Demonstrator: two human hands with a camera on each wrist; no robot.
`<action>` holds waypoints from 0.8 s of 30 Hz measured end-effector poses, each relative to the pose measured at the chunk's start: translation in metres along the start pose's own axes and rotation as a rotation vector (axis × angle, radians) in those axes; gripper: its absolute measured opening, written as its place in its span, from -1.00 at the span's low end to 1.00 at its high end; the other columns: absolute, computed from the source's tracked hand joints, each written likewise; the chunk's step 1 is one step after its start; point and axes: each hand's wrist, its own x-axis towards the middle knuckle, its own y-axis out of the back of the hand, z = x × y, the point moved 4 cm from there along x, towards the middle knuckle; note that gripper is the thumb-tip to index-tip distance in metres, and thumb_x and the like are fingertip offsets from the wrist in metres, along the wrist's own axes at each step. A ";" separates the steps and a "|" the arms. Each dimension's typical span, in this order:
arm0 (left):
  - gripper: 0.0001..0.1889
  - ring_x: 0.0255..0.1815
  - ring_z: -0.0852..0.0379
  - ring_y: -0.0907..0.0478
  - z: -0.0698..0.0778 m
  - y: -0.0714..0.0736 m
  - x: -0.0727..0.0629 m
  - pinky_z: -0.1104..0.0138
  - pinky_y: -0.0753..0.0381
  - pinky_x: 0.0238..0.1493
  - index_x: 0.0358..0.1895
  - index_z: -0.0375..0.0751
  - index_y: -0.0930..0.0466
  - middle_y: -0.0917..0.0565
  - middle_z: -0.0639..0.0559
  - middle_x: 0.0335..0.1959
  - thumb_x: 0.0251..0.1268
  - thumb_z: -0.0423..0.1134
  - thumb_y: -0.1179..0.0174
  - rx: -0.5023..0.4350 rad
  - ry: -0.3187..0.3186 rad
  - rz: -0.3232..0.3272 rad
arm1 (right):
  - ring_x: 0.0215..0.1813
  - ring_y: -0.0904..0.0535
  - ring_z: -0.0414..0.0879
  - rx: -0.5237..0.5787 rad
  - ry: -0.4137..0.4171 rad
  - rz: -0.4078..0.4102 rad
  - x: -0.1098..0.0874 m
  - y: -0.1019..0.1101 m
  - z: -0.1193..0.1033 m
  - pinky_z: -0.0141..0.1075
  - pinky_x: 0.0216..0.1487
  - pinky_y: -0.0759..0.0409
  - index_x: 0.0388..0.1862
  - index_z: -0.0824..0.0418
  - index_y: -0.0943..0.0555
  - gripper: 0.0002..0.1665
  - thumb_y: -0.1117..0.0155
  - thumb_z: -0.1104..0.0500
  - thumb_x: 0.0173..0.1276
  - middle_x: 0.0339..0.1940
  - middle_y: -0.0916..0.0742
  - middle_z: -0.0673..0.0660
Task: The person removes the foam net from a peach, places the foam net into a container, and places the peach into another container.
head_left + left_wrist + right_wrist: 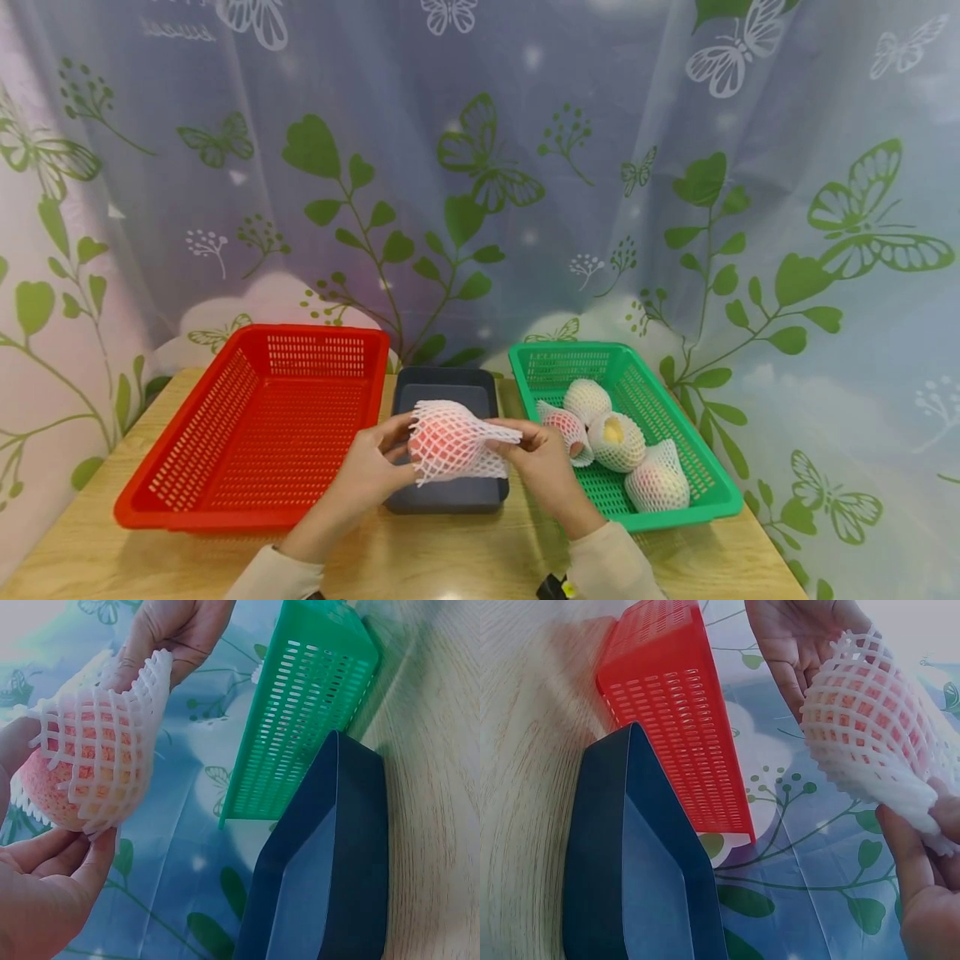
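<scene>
From the left of my head feed, I see the red basket [307, 437] on the table [412, 571], then the left hand [375, 467] reaching inward, forearm slanting up from the bottom edge. Its thumb and fingers spread around one side of the fruit [441, 446], gripping it in its white net [501, 435]. I have the fruit between the two hands, raised clear of the dark tray [447, 498], which it partly hides. On the right, the right hand [546, 468] leans in from the other side and pinches the net's gathered end between thumb and fingers. Beyond it stands the green basket [716, 508].

My left wrist feed adds what the head feed hides from me: bare, speckled pink skin past the net's edge, with left fingertips under it. It catches the green basket's slotted outer wall, while only the head feed gives me the four netted fruits [617, 443] inside. My right wrist feed shows the red basket's outer wall instead, and the net narrowing into the pinch.
</scene>
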 end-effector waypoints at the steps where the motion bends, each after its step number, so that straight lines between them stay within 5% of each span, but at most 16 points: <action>1: -0.31 0.15 -0.13 -0.51 0.000 0.001 0.000 0.35 -0.58 0.06 0.27 -0.47 -0.36 -0.52 -0.33 0.14 -0.05 -0.52 -0.37 -0.007 0.007 0.002 | -0.12 -0.68 -0.15 0.001 -0.007 0.013 0.000 0.000 0.000 -0.35 -0.10 -0.65 0.00 0.43 -0.63 -0.63 -0.35 0.29 0.24 -0.13 -0.76 0.03; 11: -0.32 0.15 -0.09 -0.50 -0.001 0.011 -0.003 0.37 -0.60 0.02 0.29 -0.42 -0.35 -0.48 -0.30 0.20 -0.02 -0.58 -0.27 -0.069 0.029 -0.020 | -0.16 -0.66 -0.19 0.021 -0.052 0.089 0.001 0.000 0.001 -0.41 -0.13 -0.63 -0.02 0.50 -0.61 -0.65 -0.33 0.38 0.22 -0.22 -0.76 -0.02; 18: -0.30 0.28 -0.14 -0.41 -0.002 0.021 -0.007 0.41 -0.52 0.12 0.33 -0.39 -0.31 -0.42 -0.29 0.29 0.06 -0.43 -0.35 -0.052 0.032 -0.029 | -0.18 -0.66 -0.20 0.010 -0.031 0.077 0.001 0.001 0.003 -0.43 -0.15 -0.62 0.00 0.53 -0.59 -0.66 -0.30 0.40 0.24 -0.26 -0.76 -0.11; 24: -0.27 0.27 -0.09 -0.43 -0.007 0.031 -0.008 0.39 -0.53 0.12 0.33 -0.29 -0.34 -0.45 -0.21 0.27 0.05 -0.31 -0.43 -0.027 0.063 0.005 | -0.20 -0.66 -0.20 0.015 -0.060 0.089 0.002 0.002 0.004 -0.42 -0.18 -0.63 -0.01 0.50 -0.60 -0.67 -0.30 0.41 0.23 -0.21 -0.75 0.02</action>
